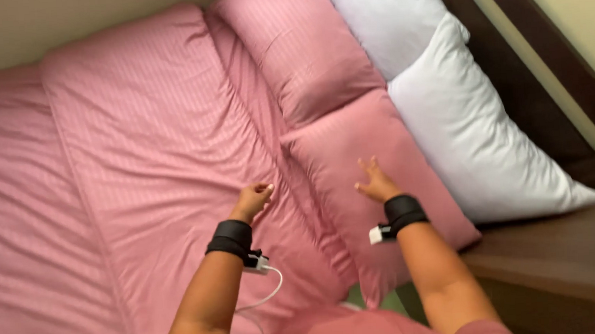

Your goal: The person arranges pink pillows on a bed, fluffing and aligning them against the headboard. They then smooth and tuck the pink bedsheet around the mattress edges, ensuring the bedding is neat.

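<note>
1. The left hand (252,198) lay on the pink bed sheet (152,148), its fingers curled loosely inward and gripping nothing, just beside the near pink pillow (374,183).
2. The right hand (375,181) rested flat on that near pink pillow, fingers spread apart and open, clamped on nothing.
3. The two hands were apart from each other, the pillow's left edge lying between them.
4. Each wrist wore a black band; a white cable (267,292) ran from the left band (232,238), and a small white block sat on the right band (402,215).
5. The near pink pillow lay at the bed's right side, touching a second pink pillow (297,46) further up the bed.
6. Two white pillows (466,115) lay to the right of the pink ones, against the dark wooden bed frame (557,254).
</note>
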